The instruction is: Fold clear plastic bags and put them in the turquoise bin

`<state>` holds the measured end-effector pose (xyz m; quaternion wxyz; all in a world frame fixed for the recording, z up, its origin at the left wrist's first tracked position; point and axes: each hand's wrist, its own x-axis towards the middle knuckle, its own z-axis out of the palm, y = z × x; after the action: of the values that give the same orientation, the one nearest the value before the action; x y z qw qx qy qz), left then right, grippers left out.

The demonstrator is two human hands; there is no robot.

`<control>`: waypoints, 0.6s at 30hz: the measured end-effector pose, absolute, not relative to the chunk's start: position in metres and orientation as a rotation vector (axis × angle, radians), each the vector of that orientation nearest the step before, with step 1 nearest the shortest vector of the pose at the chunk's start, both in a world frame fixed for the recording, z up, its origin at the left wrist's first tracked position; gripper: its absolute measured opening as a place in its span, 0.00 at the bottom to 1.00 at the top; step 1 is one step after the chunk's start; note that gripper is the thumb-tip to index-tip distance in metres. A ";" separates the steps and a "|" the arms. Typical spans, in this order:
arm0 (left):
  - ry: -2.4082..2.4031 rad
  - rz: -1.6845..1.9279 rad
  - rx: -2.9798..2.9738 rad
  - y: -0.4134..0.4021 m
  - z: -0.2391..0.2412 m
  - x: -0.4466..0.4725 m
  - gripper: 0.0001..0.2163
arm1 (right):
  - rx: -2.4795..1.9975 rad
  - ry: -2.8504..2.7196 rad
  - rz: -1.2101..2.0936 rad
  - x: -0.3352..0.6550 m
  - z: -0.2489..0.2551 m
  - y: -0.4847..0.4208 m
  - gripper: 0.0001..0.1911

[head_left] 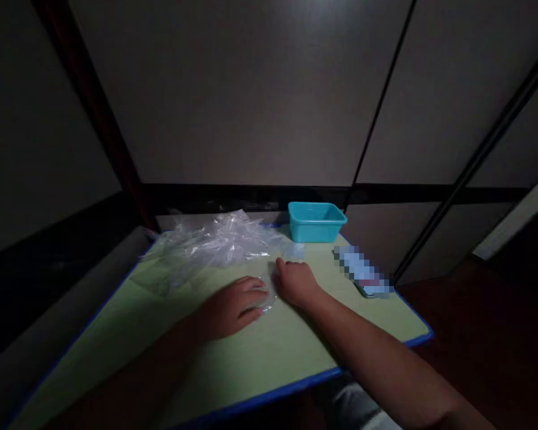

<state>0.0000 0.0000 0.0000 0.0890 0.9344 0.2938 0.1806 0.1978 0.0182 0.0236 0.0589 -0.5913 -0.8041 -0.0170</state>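
Observation:
On the pale green table top [152,334], my left hand [235,306] lies palm down with its fingers apart, the fingertips resting on a small clear plastic bag [269,297]. Close by on the right, my right hand [296,282] is closed, its curled fingers at the other side of that bag and seemingly pinching it. Its fingertips are partly hidden. Beyond both hands spreads a loose heap of shiny clear plastic bags [224,242].
A turquoise plastic basket [316,232] stands at the back edge, near the cabinet panels [251,107]. At the right lies a flat, blurred-out light-blue object, perhaps a phone [363,272]. A blue edging strip [269,399] runs round the table.

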 end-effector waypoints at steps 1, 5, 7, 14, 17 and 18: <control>0.875 0.537 2.781 -0.001 0.000 -0.001 0.15 | -1.793 -2.436 -0.050 0.198 0.023 0.017 0.16; 0.871 0.537 2.781 -0.004 0.003 -0.001 0.15 | -1.793 -2.419 -0.011 0.198 0.023 0.016 0.16; 0.865 0.539 2.777 -0.004 0.005 -0.001 0.15 | -1.792 -2.397 0.032 0.199 0.022 0.019 0.17; 0.878 0.591 2.763 -0.004 0.008 0.002 0.15 | -1.817 -2.255 0.259 0.207 0.016 0.039 0.16; 0.875 0.585 2.766 -0.004 0.007 0.001 0.14 | -1.812 -2.204 0.326 0.208 0.014 0.046 0.16; 0.873 0.582 2.770 -0.004 0.006 0.001 0.14 | -1.810 -2.190 0.344 0.208 0.014 0.047 0.15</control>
<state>0.0013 -0.0036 0.0063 0.0898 0.9314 0.2936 0.1956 0.2085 0.0468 0.0136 0.1393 -0.6262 -0.7579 0.1190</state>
